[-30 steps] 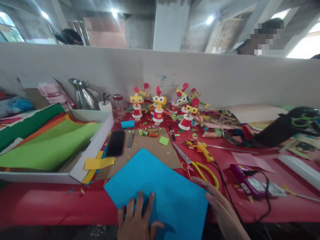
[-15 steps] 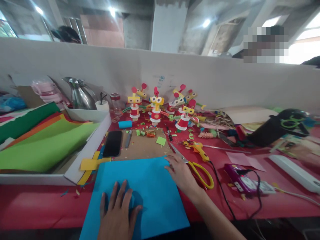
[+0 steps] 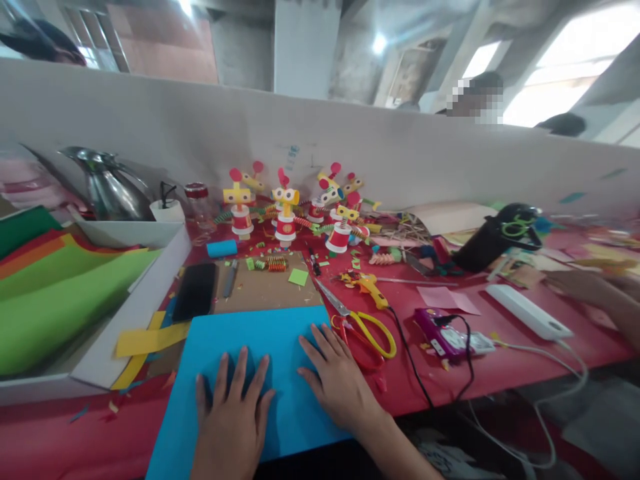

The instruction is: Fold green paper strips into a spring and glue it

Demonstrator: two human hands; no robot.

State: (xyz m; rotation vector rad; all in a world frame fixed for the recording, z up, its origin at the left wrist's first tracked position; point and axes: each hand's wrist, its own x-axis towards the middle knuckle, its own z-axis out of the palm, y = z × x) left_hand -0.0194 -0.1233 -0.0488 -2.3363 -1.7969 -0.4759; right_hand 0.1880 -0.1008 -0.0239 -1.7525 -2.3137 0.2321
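A sheet of blue paper [image 3: 235, 340] lies on the red table [image 3: 500, 373] in front of me, hanging a little over the near edge. My left hand [image 3: 233, 420] rests flat on its lower middle with fingers spread. My right hand [image 3: 340, 380] lies flat on the sheet's right edge, fingers stretched out. Neither hand holds anything. Yellow-handled scissors [image 3: 367, 327] lie just right of my right hand. A yellow glue gun [image 3: 367, 287] lies behind them.
A white box of coloured paper sheets [image 3: 75, 293] stands at the left. A black phone [image 3: 196, 300] lies on brown cardboard [image 3: 265, 290]. Several paper robot figures [image 3: 285, 220] stand at the back. Also here: a purple power strip [image 3: 450, 337], a metal kettle [image 3: 107, 187]. Another person's hand [image 3: 600, 290] at right.
The blue sheet has turned from a diamond to lie square to me. My right hand has come down from the sheet's far corner to its right edge; the view has shifted right.
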